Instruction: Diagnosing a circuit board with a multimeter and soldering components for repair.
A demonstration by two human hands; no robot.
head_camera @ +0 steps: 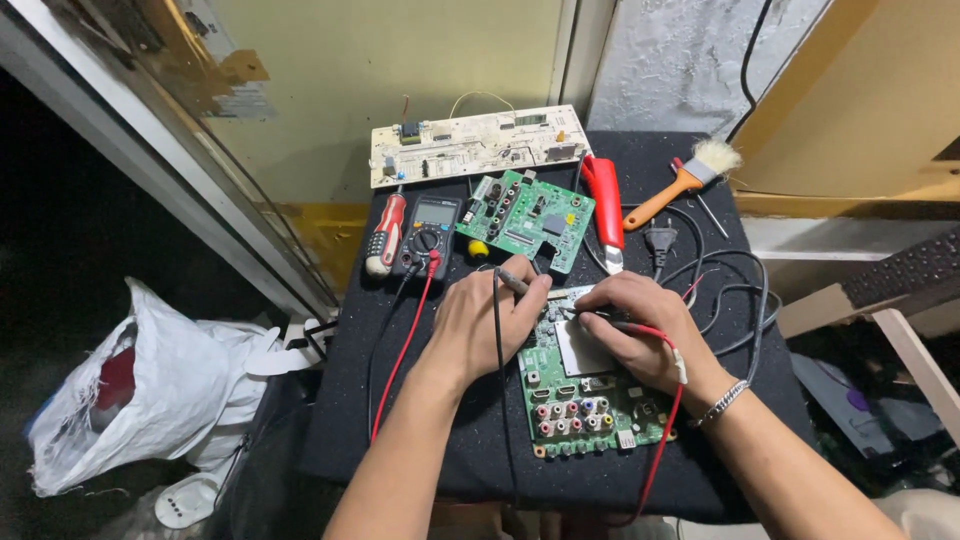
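Head view shows my left hand (487, 322) pinching a thin black test probe (513, 281) and my right hand (640, 330) gripping a red-leaded probe (650, 333), both tips resting on the green rectangular circuit board (585, 405) lying between and just below them, its long axis running near to far. Both hands are equally close. Farther off sit a dark multimeter with a round dial (428, 235), a red-handled screwdriver (386, 233), a smaller green board (527, 218), a long white board (478, 145), a red knife (605, 210) and an orange-handled brush (690, 180). Black cables (735, 290) crowd the right.
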